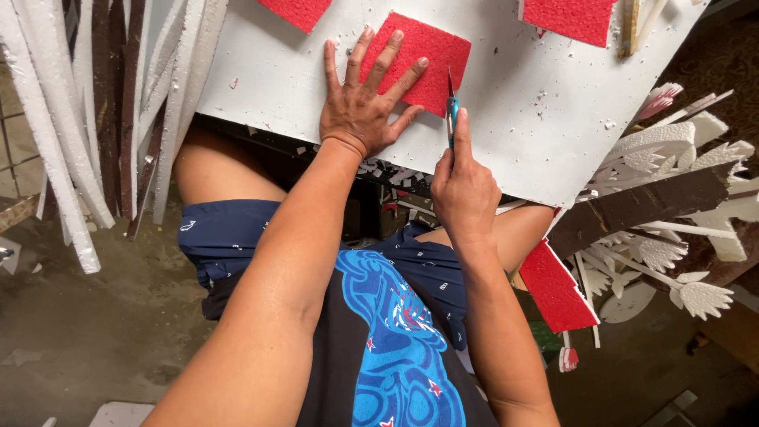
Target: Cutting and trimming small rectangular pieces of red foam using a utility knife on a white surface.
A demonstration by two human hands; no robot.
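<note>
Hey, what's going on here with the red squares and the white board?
A person sits with a white foam board across their knees. Their left hand lies flat on a red foam square, pinning it to the board. Their right hand grips a small blue-handled knife, its blade at the near right edge of that square. More red pieces lie further up the board, white crumbs are scattered over it, and white foam strips lean at the left.

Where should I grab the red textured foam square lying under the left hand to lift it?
Pinch the red textured foam square at its far right corner, coming from the right. It lies flat on the white foam board; the left hand covers its near left part, and the knife blade guards the near corner.
</note>
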